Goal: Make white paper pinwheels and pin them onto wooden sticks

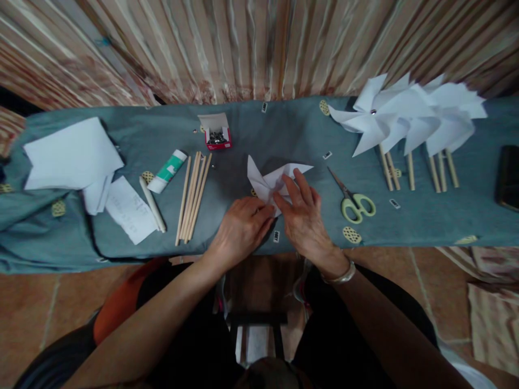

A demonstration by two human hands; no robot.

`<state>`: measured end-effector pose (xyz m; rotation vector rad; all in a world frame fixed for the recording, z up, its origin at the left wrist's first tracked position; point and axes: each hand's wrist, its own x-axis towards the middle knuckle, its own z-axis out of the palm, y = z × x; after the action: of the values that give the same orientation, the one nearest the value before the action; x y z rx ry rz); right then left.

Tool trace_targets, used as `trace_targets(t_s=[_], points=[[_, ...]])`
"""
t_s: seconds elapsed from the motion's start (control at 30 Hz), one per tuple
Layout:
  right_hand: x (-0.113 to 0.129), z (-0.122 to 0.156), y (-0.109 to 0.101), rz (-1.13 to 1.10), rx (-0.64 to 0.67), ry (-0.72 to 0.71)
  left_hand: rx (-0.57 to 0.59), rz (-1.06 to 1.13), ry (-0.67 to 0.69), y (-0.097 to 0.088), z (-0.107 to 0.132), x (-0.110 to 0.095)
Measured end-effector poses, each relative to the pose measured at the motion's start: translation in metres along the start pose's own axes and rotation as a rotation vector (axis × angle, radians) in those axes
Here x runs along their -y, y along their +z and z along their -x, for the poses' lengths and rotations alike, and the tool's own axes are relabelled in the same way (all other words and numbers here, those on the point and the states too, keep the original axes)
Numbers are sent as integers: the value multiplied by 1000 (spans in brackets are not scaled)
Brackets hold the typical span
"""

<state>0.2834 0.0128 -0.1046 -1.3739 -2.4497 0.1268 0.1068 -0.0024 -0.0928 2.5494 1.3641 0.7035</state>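
A partly folded white paper pinwheel (272, 178) lies on the blue-grey cloth of the table (284, 135). My left hand (240, 229) pinches the paper's near edge with curled fingers. My right hand (302, 213) presses down on the folded flaps, fingers together on the paper's middle. Both hands touch the same sheet, close to each other near the table's front edge.
Green-handled scissors (353, 201) lie right of my hands. Several finished paper pinwheels on sticks (409, 121) lie at the right. Wooden sticks (193, 195), a glue tube (167, 171), a red box of pins (217, 137) and white sheets (73, 154) lie left. A dark phone (508, 175) sits far right.
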Motion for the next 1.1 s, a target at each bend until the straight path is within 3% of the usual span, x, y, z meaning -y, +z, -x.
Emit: trace_targets(t_s=[0.2,1.1], points=[[-3,-1,-3,-64,-27,41,7,-119,13,-4,-8,-1],[-5,-4,-6,-67,-10,68,11,-81,-13,4,-9,4]])
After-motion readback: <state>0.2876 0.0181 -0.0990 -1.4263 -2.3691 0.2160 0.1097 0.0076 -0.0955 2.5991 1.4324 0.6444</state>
